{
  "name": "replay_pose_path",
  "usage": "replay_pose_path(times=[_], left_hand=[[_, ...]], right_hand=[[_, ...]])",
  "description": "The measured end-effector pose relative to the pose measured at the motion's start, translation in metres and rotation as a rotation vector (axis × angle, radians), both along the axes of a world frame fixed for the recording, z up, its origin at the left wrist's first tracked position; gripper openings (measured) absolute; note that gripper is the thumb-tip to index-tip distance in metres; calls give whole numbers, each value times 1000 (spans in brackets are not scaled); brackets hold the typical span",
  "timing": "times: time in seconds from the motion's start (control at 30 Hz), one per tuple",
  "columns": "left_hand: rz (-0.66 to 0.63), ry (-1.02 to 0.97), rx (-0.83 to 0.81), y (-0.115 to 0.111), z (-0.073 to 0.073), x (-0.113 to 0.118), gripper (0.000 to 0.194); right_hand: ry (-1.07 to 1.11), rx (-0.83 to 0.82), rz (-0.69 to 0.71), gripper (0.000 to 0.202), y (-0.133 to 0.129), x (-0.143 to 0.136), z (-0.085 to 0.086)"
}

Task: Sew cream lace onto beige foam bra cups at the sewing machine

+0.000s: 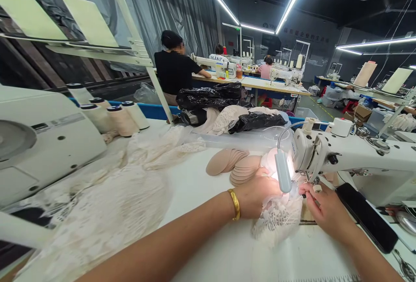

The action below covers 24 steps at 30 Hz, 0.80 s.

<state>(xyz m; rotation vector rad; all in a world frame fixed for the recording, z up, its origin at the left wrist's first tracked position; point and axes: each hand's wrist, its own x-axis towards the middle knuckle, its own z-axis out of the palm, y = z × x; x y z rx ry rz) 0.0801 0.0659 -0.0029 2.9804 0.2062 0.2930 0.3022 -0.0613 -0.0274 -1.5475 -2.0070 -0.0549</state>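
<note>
White lace fabric (279, 219) lies bunched at the needle end of a white sewing machine (354, 154). My left hand (260, 193), with a gold bangle (234, 204) at the wrist, is closed on the lace; glare from the lamp washes out its fingertips. Beside the needle area, my right hand (329, 210) has thumb and fingers pinched together at the fabric's right edge. What it pinches is too small to make out. A grey clip lamp (283, 171) hangs over the work and hides part of it. Fanned stacks of beige oval pads (245, 170) lie just beyond my left hand.
More cream lace (120, 204) is spread across the left of the table. Thread cones (121, 121) stand by another machine (42, 143). A black phone (367, 217) lies right of my right hand. Black plastic bags (211, 95) sit behind. A co-worker (177, 69) sits further back.
</note>
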Motion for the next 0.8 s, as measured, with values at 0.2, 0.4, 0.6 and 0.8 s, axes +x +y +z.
replay_pose_path(times=[0.2,0.4,0.6,0.8], left_hand=[[-17,35,-38,0,-1,-11,22],[34,27,-1,-8,0,-15,29],[36,9,4,-10,1,-13,25],[36,-4,15,-9,-2,-12,23]], right_hand=[[-87,33,58,28,-3,-5,-5],[-86,-22,157,22,-5,-8,-4],[-51,-69,187,17,-7,-8,-3],[-53,-97,200,16,-7,-8,-5]])
